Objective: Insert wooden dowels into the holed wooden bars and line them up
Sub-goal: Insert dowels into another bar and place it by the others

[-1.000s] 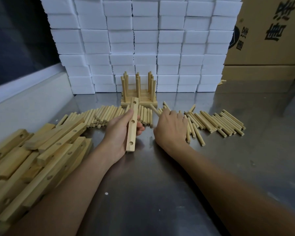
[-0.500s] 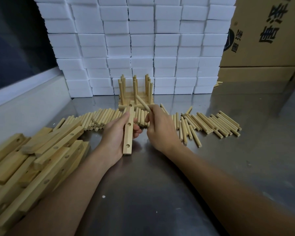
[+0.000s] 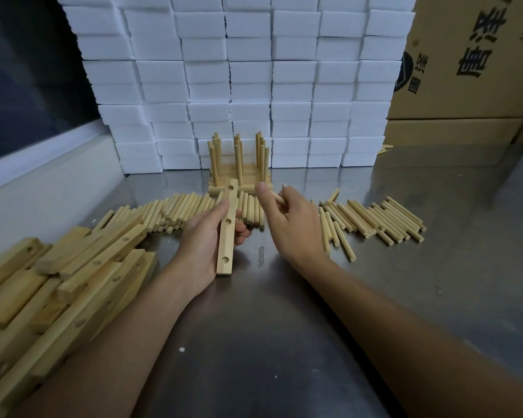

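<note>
- The left hand (image 3: 207, 239) grips a bar (image 3: 227, 227) around its middle, thumb on the near side and fingers curled behind. It looks held that way so the three holes on the upper face stay uncovered for loading.
- The bar hangs just above the metal table (image 3: 284, 342). Its long axis runs away from the person, far end towards the finished bars (image 3: 239, 182) and near end towards the body, tilted only slightly.
- The right hand (image 3: 287, 218) pinches one dowel (image 3: 277, 197) between thumb and fingers, just right of the bar's far end and not touching it. The dowel lies nearly flat, pointing left and away, so by my reckoning it must tip upright to enter a hole.
- Loose dowels (image 3: 375, 218) lie in rows across the table within easy reach.
- Spare bars (image 3: 73, 282) are heaped at the left.
</note>
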